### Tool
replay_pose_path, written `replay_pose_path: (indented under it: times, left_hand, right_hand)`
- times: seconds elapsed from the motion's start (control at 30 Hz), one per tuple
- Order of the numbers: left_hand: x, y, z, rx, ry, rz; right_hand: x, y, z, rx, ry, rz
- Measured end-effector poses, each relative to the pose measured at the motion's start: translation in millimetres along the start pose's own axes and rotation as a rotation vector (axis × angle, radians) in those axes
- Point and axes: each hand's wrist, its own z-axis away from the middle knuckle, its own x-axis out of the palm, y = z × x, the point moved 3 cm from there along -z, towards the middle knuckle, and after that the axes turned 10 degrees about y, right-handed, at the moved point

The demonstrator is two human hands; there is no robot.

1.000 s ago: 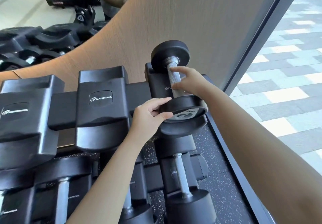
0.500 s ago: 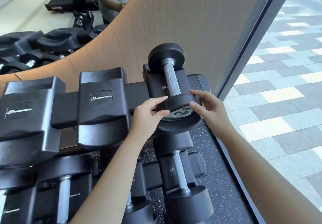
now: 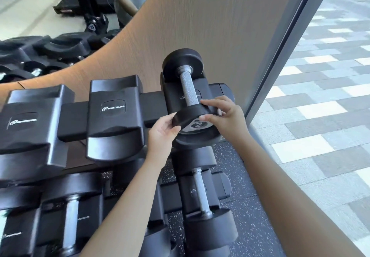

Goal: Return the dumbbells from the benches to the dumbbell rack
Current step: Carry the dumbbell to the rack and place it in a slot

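A small black dumbbell with a knurled metal handle and a "2" on its near end lies in the rightmost top cradle of the black dumbbell rack. My left hand grips the left edge of its near head. My right hand holds the right edge of the same head, fingers over the top. Its far head rests against the wooden wall panel.
Two empty cradles stand to the left on the top row. Lower rows hold other dumbbells. A wood panel and mirror are behind; a window frame borders the right. A person stands at top left.
My right hand left the handle and came down to the right edge of the near head. The left hand stayed on that head. The view shifted slightly.
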Motion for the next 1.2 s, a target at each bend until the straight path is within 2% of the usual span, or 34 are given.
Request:
replay_pose_path:
  times: [0.1,0.27,0.43,0.5,0.73,0.87,1.03,1.13,1.2]
  left_hand:
    - [3.4,-2.7,1.4,-0.012,-0.005,0.005]
    - [10.4,11.5,-2.5,0.070,-0.038,-0.110]
    - [19.9,33.7,-0.9,0.318,-0.054,-0.333]
    - [21.1,32.4,-0.9,0.365,-0.048,-0.424]
    - [15.2,25.8,-1.3,0.283,0.027,-0.353]
    - [15.1,27.2,5.2,0.316,0.017,-0.400]
    - [12.2,35.2,25.1,0.374,-0.043,-0.616]
    - [5.8,38.8,41.1,0.404,-0.070,-0.698]
    - [-1.6,40.0,54.2,0.438,-0.094,-0.733]
  right_hand:
    - [-2.6,-2.8,-4.5,-0.024,-0.027,0.062]
    - [-12.3,4.0,-0.4,0.006,-0.013,-0.006]
    - [-15.8,12.4,4.9,0.064,-0.018,-0.113]
    - [-15.9,16.7,6.9,0.082,0.005,-0.135]
    - [-9.5,13.2,8.4,0.042,0.027,-0.101]
    - [-9.2,14.4,17.7,0.034,0.050,-0.051]
    - [-13.8,16.1,41.1,0.069,0.065,0.014]
    - [-18.3,9.8,58.8,0.082,0.078,0.152]
    - [-19.2,2.5,74.0,0.029,0.087,0.251]
